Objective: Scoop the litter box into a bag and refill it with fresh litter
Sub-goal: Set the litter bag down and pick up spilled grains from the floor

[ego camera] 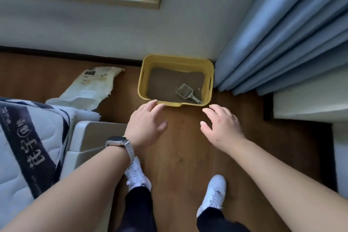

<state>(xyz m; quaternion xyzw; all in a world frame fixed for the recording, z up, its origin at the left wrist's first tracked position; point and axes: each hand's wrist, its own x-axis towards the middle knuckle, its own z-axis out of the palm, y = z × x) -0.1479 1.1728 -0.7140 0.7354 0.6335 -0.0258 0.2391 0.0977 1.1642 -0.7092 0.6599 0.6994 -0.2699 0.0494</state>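
At 6 o'clock, closest in, the left shoe [136,175] and the right shoe [212,192] stand apart on the wooden floor [184,147], toes toward 12, so the person faces the job squarely. Both bare forearms reach forward from the lower corners. The left hand [146,122], with a watch [115,141] on its wrist, has its fingers straight and spread and holds nothing. The right hand [222,126], at 3 o'clock of it, is likewise spread and empty. They are set about as wide as the box ahead, which I read as a reach for its sides or for the scoop. The left fingertips overlap the near rim; whether they touch it I cannot tell.

Just beyond, toward 12 o'clock, the yellow litter box [178,63] sits on the floor against the wall [94,30], tucked beside the blue curtain [282,34] at 2 o'clock, likely to keep it out of the walkway. Grey-brown litter [165,83] covers its bottom. The grey scoop [186,92] lies on it in the near right corner, handle toward the person, handy for the right hand. At 10 o'clock a torn-open cream bag [94,84] lies slumped on the floor, probably the fresh litter. A mattress [24,147] fills 8 o'clock. Scooping looks not yet begun.
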